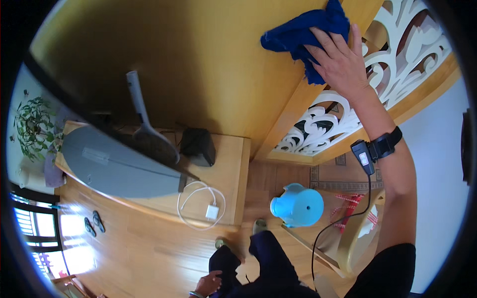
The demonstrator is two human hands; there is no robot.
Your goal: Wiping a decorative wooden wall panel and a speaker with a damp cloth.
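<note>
My right hand (341,67) presses a blue cloth (298,35) against a yellow wooden panel (238,74), at the edge where the wooden frame of a white carved lattice (395,63) begins. The fingers are spread over the cloth, part of which hangs loose to the left. A black strap with a small cabled device (363,156) sits on the right forearm. My left hand (209,284) hangs low beside my left leg, a bangle at its wrist; its fingers are partly curled, and no object shows in it.
Below the panel, a wooden cabinet top (227,178) holds a white charger (212,212) with its cable, a black box (198,146), a racket-shaped object (154,139) and the TV's grey lower part (123,164). A blue plastic stool (300,205) and a wooden chair (346,238) stand on the floor. Slippers (94,222) lie farther left.
</note>
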